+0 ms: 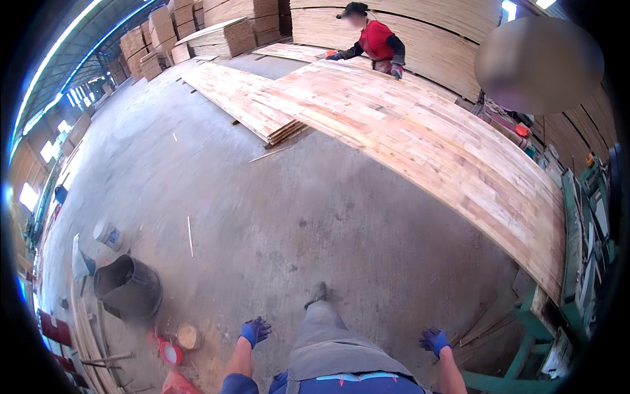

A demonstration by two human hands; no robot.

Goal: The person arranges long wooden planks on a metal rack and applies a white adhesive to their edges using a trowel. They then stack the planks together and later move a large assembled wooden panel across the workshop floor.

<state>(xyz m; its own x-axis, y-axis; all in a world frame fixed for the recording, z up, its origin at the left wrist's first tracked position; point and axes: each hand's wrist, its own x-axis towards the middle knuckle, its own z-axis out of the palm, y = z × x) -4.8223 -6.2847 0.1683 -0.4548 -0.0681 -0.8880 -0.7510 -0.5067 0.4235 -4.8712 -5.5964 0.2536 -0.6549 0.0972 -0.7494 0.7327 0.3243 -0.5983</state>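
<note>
From where I stand, the wearer has a boot [317,295] forward on the concrete floor [256,217], arms held away from the body. The left hand [255,331], in a blue glove, is empty with its fingers spread wide; the right hand [434,341], gloved the same way, is also empty and loosely spread. Neither touches anything. The broad wooden panel [420,134] lies ahead and to the right, stretching from the low stack of boards [233,98] to the green machine frame [573,246], well apart from both hands. Good footing seems to matter most here: the black bucket [141,289] and tan tub [189,337] stand on the left, and loose strips [485,330] lie beyond the right hand, so short, placed steps in the middle look wisest. Near the panel, I'd judge it best to face its edge squarely, keep the knees soft and set both palms well apart, since so wide a sheet could twist if handled from one point. A co-worker [376,43] in red stands at the far side, a gloved hand beside the wood, so a glance across before any touch seems sensible.
</note>
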